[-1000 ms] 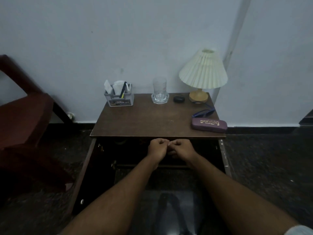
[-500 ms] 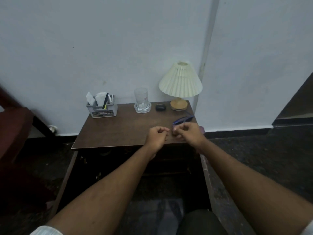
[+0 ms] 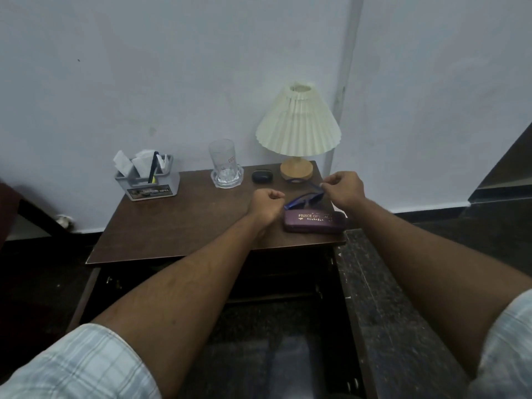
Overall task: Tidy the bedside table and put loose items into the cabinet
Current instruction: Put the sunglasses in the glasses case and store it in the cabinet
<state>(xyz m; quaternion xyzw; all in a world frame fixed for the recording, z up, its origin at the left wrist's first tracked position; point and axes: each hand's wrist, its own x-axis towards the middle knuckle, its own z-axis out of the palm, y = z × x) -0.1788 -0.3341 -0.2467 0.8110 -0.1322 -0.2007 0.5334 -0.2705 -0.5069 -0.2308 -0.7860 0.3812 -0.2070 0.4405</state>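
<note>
1. The right hand [image 3: 344,190] is pinching its fingers [image 3: 325,185] shut on one arm of the blue glasses [image 3: 305,198], near the bench's right edge.
2. The left hand [image 3: 266,205] is hovering just left of the glasses with its fingers [image 3: 275,194] curled into a loose fist, holding nothing that can be seen.
3. The glasses are lying just behind the purple glasses case [image 3: 313,221], which is sitting at the front right corner of the bench [image 3: 178,226].
4. A lamp [image 3: 298,131] is standing at the back right corner, with a small dark case [image 3: 262,176] just to its left.
5. A clear glass [image 3: 223,161] is standing on a coaster [image 3: 227,181] at the middle of the back edge.
6. A grey organiser [image 3: 149,182] holding papers and pens is sitting at the back left corner.
7. Below the front edge, the cabinet [image 3: 288,283] is standing open, its inside too dark to make out.
</note>
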